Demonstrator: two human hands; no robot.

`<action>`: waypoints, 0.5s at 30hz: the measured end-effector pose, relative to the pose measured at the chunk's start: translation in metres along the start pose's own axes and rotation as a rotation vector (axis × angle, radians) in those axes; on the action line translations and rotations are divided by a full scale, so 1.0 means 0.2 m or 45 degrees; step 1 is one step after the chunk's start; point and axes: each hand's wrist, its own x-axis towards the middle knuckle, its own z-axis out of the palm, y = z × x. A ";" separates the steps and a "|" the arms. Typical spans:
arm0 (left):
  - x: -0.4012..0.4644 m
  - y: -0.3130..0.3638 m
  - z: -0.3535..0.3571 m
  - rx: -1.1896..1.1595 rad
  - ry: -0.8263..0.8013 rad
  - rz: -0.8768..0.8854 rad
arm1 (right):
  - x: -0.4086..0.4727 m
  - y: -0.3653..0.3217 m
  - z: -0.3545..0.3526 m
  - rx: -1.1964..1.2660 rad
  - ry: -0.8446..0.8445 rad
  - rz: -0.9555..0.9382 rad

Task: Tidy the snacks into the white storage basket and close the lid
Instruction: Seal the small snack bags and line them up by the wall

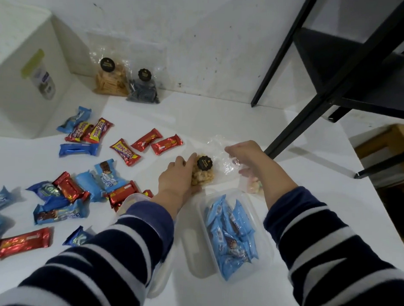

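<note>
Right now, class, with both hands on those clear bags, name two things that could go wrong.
1. The left hand grips only the side of the clear bag of pale puffs; lifted that way, the loose plastic could slip or spill.
2. The left sleeve hangs over the clear tub of blue wrappers and close to scattered red bars, so pulling back might drag them.

scuffed white wall [200, 38], black metal shelf [350, 66]
</note>
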 end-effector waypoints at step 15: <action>-0.01 -0.02 0.02 -0.016 -0.007 0.022 | 0.08 -0.04 0.07 -0.074 0.057 -0.172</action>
